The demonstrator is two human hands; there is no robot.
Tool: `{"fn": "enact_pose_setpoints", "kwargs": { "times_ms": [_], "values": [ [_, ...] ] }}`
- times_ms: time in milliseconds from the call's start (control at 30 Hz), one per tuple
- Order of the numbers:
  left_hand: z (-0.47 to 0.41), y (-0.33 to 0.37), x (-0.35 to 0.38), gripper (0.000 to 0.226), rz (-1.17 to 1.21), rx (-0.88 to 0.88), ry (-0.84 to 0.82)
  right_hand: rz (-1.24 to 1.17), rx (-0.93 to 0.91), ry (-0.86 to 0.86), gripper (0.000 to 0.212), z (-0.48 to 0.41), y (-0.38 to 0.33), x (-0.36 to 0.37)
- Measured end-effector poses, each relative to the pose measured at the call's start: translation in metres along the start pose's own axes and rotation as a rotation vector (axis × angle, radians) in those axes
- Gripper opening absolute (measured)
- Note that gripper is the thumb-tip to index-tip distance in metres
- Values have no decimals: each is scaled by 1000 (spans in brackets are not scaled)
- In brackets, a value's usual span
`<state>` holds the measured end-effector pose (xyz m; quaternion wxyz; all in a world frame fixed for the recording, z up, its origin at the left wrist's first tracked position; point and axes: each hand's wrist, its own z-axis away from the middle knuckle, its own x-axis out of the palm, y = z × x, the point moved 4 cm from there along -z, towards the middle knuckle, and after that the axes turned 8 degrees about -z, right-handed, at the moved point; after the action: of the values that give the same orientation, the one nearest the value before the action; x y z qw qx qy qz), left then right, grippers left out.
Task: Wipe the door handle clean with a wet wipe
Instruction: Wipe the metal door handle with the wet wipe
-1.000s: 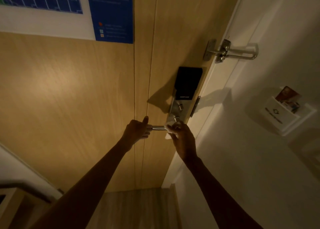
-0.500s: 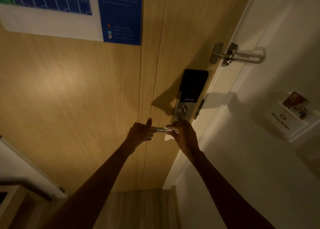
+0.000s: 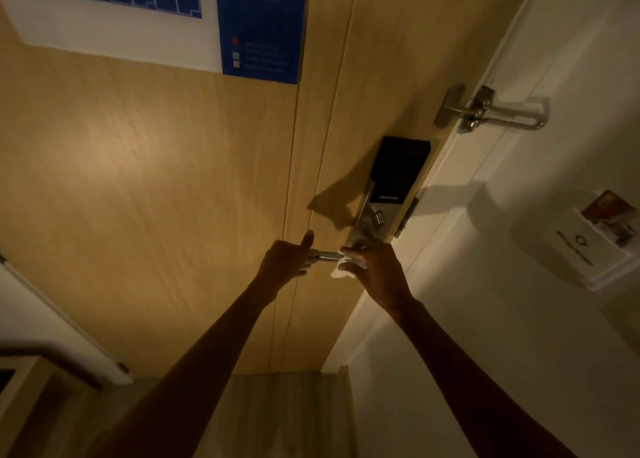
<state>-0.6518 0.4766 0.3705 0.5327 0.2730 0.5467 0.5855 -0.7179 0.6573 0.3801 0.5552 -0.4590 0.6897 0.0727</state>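
A silver lever door handle (image 3: 328, 257) sticks out leftward from a smart lock (image 3: 391, 184) on the wooden door (image 3: 173, 180). My left hand (image 3: 285, 258) is closed around the handle's free end, thumb raised. My right hand (image 3: 375, 270) grips a crumpled white wet wipe (image 3: 343, 269) pressed around the handle near its base, close to the lock plate. Only a short bare stretch of the handle shows between my two hands.
A metal swing-bar door guard (image 3: 491, 111) bridges door and white frame above the lock. A blue and white floor-plan notice (image 3: 166, 18) hangs on the door. A white card holder (image 3: 599, 246) with a card is on the right wall. Wooden furniture (image 3: 24, 395) stands lower left.
The view has shifted slightly, so door and lock sit lower right in frame. My right hand with the wipe has slid a little along the handle; my left hand keeps its hold.
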Motion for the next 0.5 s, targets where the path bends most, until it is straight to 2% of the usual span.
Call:
{"fn": "enact_pose_setpoints", "kwargs": {
  "times_ms": [133,267,400,500],
  "values": [
    [3,5,-1,54,24,-13,-34,67,-47,-34,30,-7,-8,5],
    [3,4,-2,60,26,-32,-72,5,-43,-105,29,-19,-17,8],
    [5,5,-2,63,51,-40,-70,-1,-70,-51,29,-21,-23,7],
    [7,4,-1,64,79,-44,-68,29,-105,-83,25,-21,-28,17]
  ]
}}
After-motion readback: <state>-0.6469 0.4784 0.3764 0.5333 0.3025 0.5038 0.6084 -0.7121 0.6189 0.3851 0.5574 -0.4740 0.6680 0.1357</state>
